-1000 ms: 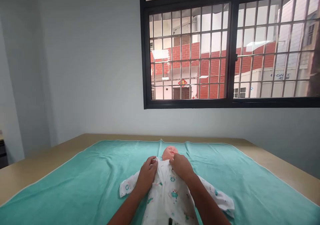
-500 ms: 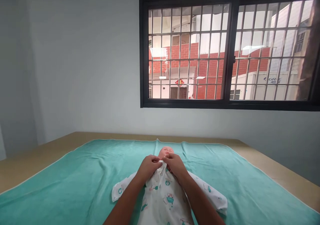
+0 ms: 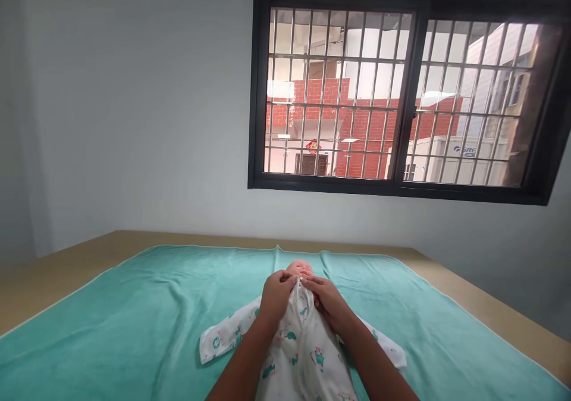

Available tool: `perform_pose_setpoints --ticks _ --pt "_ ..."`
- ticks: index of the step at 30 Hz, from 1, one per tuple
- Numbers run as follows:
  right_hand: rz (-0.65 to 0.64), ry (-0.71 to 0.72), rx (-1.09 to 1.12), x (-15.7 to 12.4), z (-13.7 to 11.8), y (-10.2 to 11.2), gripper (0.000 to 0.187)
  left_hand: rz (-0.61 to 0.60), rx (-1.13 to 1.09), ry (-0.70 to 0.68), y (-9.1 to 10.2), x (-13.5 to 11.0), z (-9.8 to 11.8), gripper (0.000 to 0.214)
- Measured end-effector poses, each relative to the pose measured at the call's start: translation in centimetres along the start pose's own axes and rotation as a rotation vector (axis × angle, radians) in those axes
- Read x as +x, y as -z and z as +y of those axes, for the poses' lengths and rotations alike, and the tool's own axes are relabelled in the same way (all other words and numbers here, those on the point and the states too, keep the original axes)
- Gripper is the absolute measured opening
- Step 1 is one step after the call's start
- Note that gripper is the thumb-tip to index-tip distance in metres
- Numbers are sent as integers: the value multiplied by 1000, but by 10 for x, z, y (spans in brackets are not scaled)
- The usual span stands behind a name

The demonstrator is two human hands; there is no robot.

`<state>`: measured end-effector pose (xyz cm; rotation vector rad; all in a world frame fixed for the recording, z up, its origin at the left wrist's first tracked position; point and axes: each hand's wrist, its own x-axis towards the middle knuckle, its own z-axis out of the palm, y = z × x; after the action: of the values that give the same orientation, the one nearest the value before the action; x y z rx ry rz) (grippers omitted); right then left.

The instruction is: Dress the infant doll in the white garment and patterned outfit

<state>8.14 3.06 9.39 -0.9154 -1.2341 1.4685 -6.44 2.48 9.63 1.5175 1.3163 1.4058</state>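
Note:
A baby doll (image 3: 300, 267) lies on its back with its head toward the wall. It is dressed in a white baby garment (image 3: 297, 353) printed with small teal and pink animals, the sleeves spread out to both sides. At the doll's neck my left hand (image 3: 277, 294) pinches the left edge of the collar opening. Close beside it, my right hand (image 3: 328, 298) pinches the right edge. The cloth between the fingertips is drawn up in a peak below the doll's chin. My forearms cover parts of the sleeves.
A teal blanket (image 3: 129, 312) with slight wrinkles is spread under the doll on a wooden tabletop (image 3: 84, 255). Behind the table stands a plain pale wall (image 3: 147, 121). A dark-framed window (image 3: 321, 184) with metal bars is at the upper right.
Both hands have shifted slightly to the right, and the collar cloth is lifted into a taller peak between them. The camera view has tilted a little.

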Motion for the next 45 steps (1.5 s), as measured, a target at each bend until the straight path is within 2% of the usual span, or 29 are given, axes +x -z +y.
perform_pose_setpoints --ticks 3,6,20,31,34,36,41,45 --pt "-73 11 124 -1 3 3 35 -3 -66 33 -1 -2 4 30" --pt "-78 20 174 -2 4 5 34 9 -77 48 -5 -5 6 26" --pt "-97 -20 205 8 12 17 25 21 -17 85 -8 -5 -2 20" --pt "-27 -17 7 6 7 8 24 22 85 53 -8 0 -8 18" --pt "-13 7 -73 3 4 6 22 3 99 25 -8 -1 -7 24" --pt "-14 21 -119 2 3 5 20 0 109 15 -8 0 -7 28" --pt "-33 18 -203 -2 -2 4 19 18 97 21 -10 2 -12 15" --pt "-43 21 -207 -2 -2 4 17 23 54 32 -12 1 -13 19"
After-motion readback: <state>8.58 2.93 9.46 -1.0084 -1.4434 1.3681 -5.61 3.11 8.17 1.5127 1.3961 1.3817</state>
